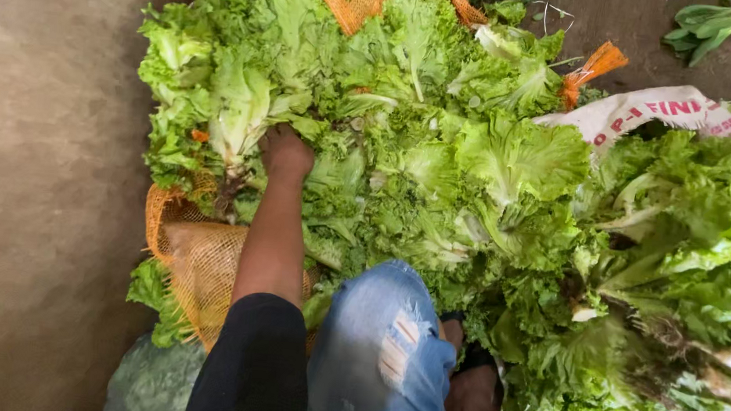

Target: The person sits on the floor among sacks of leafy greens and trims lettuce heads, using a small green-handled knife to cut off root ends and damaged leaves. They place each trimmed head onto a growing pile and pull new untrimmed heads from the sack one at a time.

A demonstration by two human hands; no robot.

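Note:
My left hand reaches forward from a black sleeve, and its fingers are closed into the base of a head of green leaf lettuce. That head lies at the left edge of a big pile of lettuce heaped on an orange mesh sack. My knee in torn blue jeans is just below the pile. My right hand does not show. At the lower right, a bare limb with a dark strap, seemingly a sandalled foot, is half hidden under leaves.
More lettuce heads lie at the right with roots showing, over a white printed sack. A loose leafy vegetable lies at the top right on the dirt floor, which runs down the left side. A grey-green bundle sits at the bottom left.

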